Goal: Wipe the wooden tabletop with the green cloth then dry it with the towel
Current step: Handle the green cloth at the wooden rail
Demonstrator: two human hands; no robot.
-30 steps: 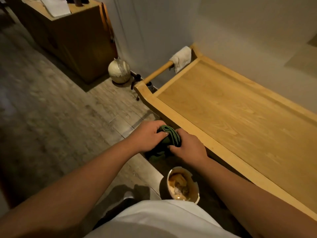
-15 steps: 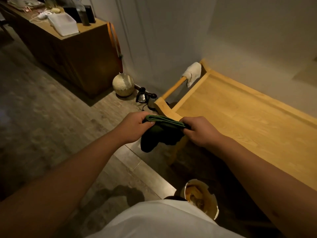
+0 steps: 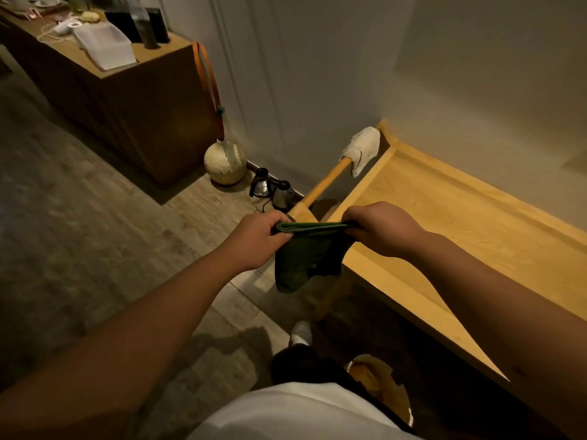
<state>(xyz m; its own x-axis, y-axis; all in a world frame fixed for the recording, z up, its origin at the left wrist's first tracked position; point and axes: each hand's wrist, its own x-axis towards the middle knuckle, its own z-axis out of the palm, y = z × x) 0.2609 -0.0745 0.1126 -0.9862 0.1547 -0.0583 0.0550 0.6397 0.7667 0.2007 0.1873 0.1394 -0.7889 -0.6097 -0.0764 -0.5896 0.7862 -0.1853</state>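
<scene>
Cabinet (image 3: 120, 100) in dark wood stands at my far left against the wall, with a white box (image 3: 103, 46) and some dim clutter on its top that I cannot make out. Past its corner, a round pale vase (image 3: 225, 164) sits on the floor, and just right of it stand two small dark kettles (image 3: 270, 188), side by side near the wall.

My left hand (image 3: 255, 238) comes next, held out before me, fingers curled around the left end of the green cloth (image 3: 309, 252). I pinch its folded top edge tight. That edge runs stretched and level across to my right hand (image 3: 379, 228), which grips the other end in the same way, fingers wrapped over it. Below the taut edge the remaining cloth hangs loose in a dark fold, in the air, in front of the near left corner of the wooden tabletop (image 3: 460, 217) and not touching it as far as I can tell.

Above my hands, a light wooden rail (image 3: 324, 184) runs along the table's left end, and the white towel (image 3: 363, 147) is draped over its far part, close to the wall. To my right the tabletop stretches away, pale wood with a raised rim. Down by my legs, under the near edge, a bucket (image 3: 381, 389) sits on the floor.
</scene>
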